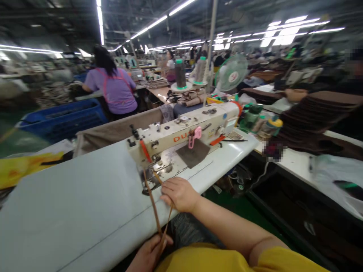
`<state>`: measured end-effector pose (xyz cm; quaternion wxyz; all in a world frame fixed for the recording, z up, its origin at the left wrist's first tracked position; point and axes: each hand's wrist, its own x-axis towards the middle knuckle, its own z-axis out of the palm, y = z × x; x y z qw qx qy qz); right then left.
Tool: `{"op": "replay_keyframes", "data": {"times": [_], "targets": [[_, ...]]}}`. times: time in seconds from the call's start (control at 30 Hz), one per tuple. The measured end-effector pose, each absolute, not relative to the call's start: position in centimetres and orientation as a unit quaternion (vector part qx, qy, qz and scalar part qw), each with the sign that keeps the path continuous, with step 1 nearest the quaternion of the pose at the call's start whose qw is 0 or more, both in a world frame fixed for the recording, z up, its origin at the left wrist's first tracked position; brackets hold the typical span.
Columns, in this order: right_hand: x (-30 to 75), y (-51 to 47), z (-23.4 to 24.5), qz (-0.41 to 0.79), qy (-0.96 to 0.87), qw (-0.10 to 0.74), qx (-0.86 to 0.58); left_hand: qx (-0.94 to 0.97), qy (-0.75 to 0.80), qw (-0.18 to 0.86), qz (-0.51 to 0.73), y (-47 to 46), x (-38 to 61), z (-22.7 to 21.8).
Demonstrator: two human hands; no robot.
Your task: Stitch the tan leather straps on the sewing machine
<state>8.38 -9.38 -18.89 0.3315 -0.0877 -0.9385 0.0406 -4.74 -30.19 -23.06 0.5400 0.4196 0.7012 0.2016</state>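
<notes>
A cream sewing machine (184, 132) stands on the white table (85, 204). A thin brown strap (153, 204) runs from under its needle end toward me. My right hand (178, 194) rests closed on the table edge beside the needle plate, fingers pressed on the strap. My left hand (149, 255) is low at the table's near edge, fingers pinched round the strap's near end. A dark brown patch (194, 153) lies on the machine bed under a pink clip (195, 136).
Thread cones (180, 73) and a fan (231, 71) stand behind the machine. Stacked brown pieces (317, 113) sit at right by another person's hand (295, 94). A person in purple (115, 87) sits beyond a blue crate (62, 119). Yellow fabric (25, 166) lies left.
</notes>
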Motion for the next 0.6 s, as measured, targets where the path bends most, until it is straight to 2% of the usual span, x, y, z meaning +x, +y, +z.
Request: {"op": "replay_keyframes", "data": {"times": [0.1,0.3,0.5,0.6], "targets": [[8.3,-9.3,-18.7,0.065,-0.932,0.347,-0.086,0.396,0.689,0.559,0.236,-30.8,-4.9,-22.6],[8.1,-9.2,-18.8,0.056,-0.932,0.349,-0.085,0.419,0.662,0.550,0.290,-30.1,-4.8,-19.1],[8.1,-9.2,-18.6,0.055,-0.932,0.349,-0.085,0.424,0.680,0.553,0.230,-30.4,-5.2,-20.0],[8.2,-9.2,-18.6,0.048,-0.931,0.353,-0.086,0.425,0.678,0.541,0.258,-30.4,-5.3,-20.2]]}}
